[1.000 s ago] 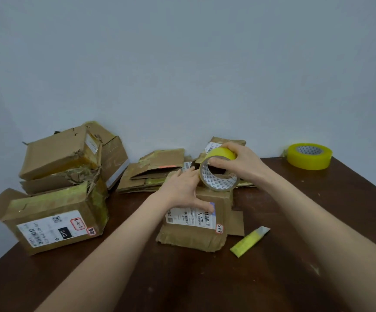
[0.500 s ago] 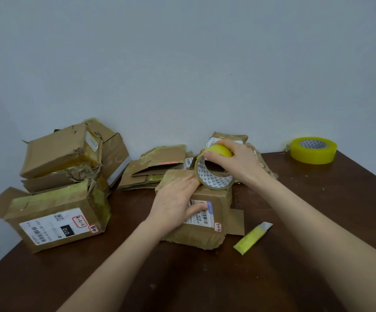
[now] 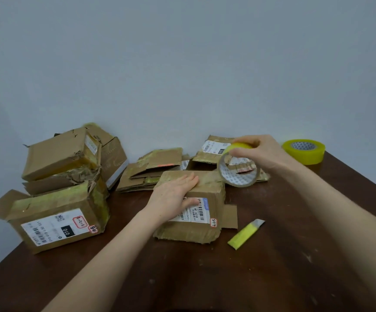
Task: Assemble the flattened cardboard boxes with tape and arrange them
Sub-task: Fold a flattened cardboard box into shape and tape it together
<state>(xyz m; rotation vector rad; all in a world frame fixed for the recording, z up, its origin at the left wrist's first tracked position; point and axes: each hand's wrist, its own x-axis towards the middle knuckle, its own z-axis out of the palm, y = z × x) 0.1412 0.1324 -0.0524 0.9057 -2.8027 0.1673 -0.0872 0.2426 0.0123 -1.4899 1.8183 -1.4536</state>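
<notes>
A person's left hand (image 3: 175, 195) lies flat on top of a small cardboard box (image 3: 209, 188) at the centre of the frame, fingers straight and together, thumb down over the front face beside a white shipping label. The right hand (image 3: 260, 152) grips a roll of tape (image 3: 234, 179) just above and to the right of the box's far right corner, fingers curled over the yellow rim, the roll standing on edge with its hollow core facing the camera. Whether a strip runs from the roll to the box cannot be made out. The box sits on a dark wooden table (image 3: 272, 271), a loose flap sticking out at its right side. Behind it, toward the pale wall (image 3: 182, 64), flattened cartons (image 3: 157, 165) lie in a low heap. At the left of the frame, assembled boxes (image 3: 56, 154) are stacked, the lowest with an open flap and a barcode label on its front. A yellow utility knife (image 3: 244, 235) lies on the table just right of the central box, and a second roll (image 3: 305, 154) of yellow tape rests in the far right corner, well apart from both hands.
</notes>
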